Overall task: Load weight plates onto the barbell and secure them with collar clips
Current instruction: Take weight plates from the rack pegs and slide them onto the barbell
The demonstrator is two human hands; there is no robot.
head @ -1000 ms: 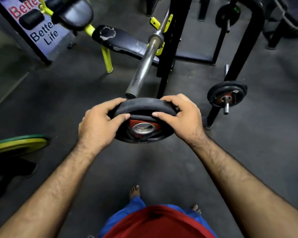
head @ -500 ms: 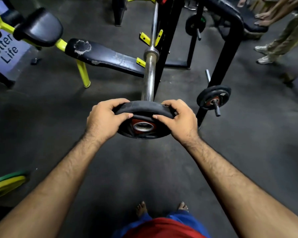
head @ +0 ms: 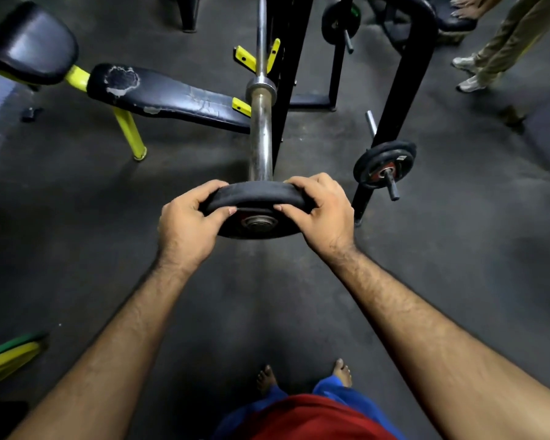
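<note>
Now both hands' fingers (head: 215, 190) clamp the round, matte-rubber plate (head: 254, 198) on the smooth steel barbell (head: 261, 134).

The round black weight plate (head: 257, 198) has a matt, rubbery rim around a dull metal hub. The long steel barbell sleeve (head: 261, 134) is shiny but scuffed. The black padded bench (head: 169, 98) looks like glossy vinyl — cracked, with a patch peeled. The dark floor (head: 458, 281) is matt and rough.

Place: gym
Signs: padded bench (head: 169, 96), barbell (head: 261, 128) on rack (head: 291, 74), plates (head: 384, 165) on pegs, rubber floor (head: 458, 249)
</note>
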